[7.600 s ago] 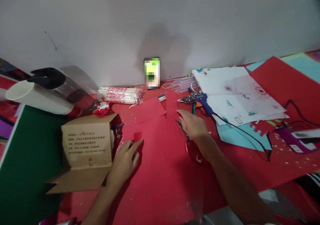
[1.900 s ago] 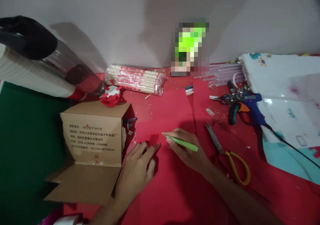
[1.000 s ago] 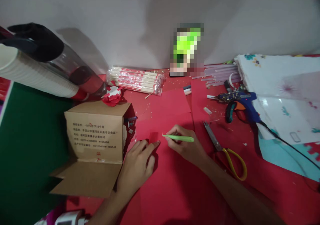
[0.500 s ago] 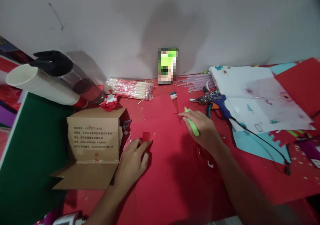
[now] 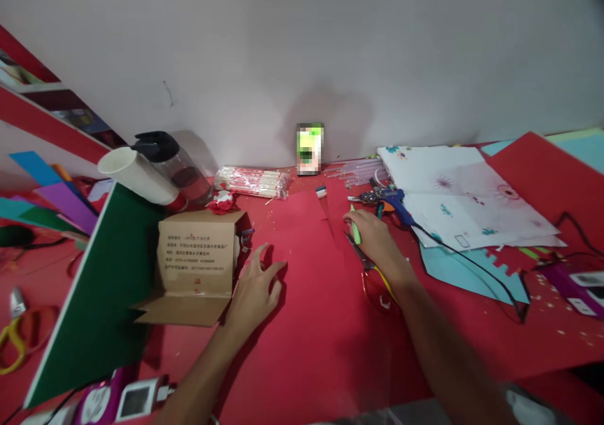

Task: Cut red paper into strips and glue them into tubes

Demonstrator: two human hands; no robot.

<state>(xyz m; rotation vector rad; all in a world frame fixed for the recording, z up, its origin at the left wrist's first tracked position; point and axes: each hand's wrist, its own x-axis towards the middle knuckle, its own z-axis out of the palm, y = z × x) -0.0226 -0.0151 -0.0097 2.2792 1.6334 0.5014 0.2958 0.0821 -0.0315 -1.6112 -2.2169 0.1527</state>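
Note:
A large red paper sheet (image 5: 311, 324) lies flat on the red table. On its left side my left hand (image 5: 255, 287) rests with fingers spread, nothing gripped. My right hand (image 5: 375, 239) is closed around a slim light green tool (image 5: 355, 227), whose exact kind I cannot make out. A narrow slit (image 5: 326, 214) runs through the red paper left of that hand. Scissors (image 5: 367, 263) with dark blades and a red and yellow handle lie beside and partly beneath my right hand and wrist.
To the left are an open cardboard box (image 5: 195, 261), a green board (image 5: 104, 293), stacked paper cups (image 5: 141, 176) and a pitcher (image 5: 189, 176). Wrapped sticks (image 5: 252, 182) and a propped phone (image 5: 310, 149) stand at the wall. A corded glue gun (image 5: 396, 204) and patterned sheets (image 5: 467, 192) are right.
The view has shifted, showing more of the left side. My left fingers have spread, and the small red piece by them no longer shows. My right hand has drawn slightly back, exposing the scissors.

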